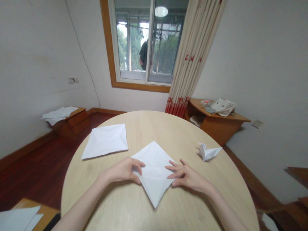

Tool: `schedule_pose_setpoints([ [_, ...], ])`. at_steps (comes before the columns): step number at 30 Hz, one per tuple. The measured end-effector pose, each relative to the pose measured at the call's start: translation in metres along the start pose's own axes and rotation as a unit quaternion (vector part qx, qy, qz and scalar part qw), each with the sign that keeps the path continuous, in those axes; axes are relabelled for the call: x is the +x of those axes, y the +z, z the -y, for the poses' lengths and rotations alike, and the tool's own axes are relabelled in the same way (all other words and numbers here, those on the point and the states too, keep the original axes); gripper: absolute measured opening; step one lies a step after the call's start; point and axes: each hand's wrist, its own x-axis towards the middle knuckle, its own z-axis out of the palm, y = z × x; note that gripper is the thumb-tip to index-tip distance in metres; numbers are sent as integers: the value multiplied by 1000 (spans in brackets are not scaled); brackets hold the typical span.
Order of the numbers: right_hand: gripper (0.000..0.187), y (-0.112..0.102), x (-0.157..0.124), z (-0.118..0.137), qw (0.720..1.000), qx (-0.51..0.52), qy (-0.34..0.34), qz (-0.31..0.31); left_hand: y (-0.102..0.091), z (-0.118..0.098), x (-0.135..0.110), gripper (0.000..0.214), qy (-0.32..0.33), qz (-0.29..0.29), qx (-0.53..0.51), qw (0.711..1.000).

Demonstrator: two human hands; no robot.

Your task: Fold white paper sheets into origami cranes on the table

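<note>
A square white sheet of paper (154, 170) with crease lines lies on the round table, turned so that one corner points toward me. My left hand (126, 170) is curled around the left corner, its thumb at the lower edge and its fingers on top; that corner is hidden by the hand. On the right side of the sheet rests my right hand (185, 175), fingers spread over the paper and thumb by the lower right edge. Off to the right stands a folded white paper bird (208, 152).
White paper sheets (108, 139) lie on the table's left part. The round wooden table (154, 125) fills the middle. Beyond it are a small cabinet (77, 122) with papers, a corner cabinet (216, 128) with a cloth bag, and a curtain (192, 57) beside the window.
</note>
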Motion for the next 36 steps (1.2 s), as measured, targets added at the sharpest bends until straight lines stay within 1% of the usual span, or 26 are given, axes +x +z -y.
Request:
schedule_pose_setpoints([
  [3, 25, -1, -1, -2, 1000, 21, -8, -9, 0, -3, 0, 16, -4, -19, -35, 999],
  [6, 24, -1, -1, -2, 999, 34, -14, -23, 0, -1, 2, 17, 1, -29, -65, 997],
  [10, 21, 0, 0, -2, 997, 25, -27, -69, 2, 3, 2, 17, 18, -49, -78, 996],
  [16, 24, 9, 8, -10, 984, -8, -61, -165, 6, 3, 2, 22, 20, -110, 20, 993],
  [20, 21, 16, 14, -15, 961, -37, -89, -258, 13, 0, 4, 21, 25, -134, 57, 989],
  [24, 26, 21, 17, -17, 937, -54, -93, -331, 18, -1, 8, 18, 60, -195, 128, 970],
  [27, 30, 22, 17, -19, 927, -66, -79, -362, 20, 1, 10, 19, 56, -239, 168, 955],
  [31, 36, 24, 18, -22, 911, -90, -56, -398, 22, 6, 12, 21, 41, -279, 202, 938],
  [36, 36, 27, 22, -27, 889, -133, -29, -436, 28, 10, 16, 21, 20, -311, 245, 918],
])
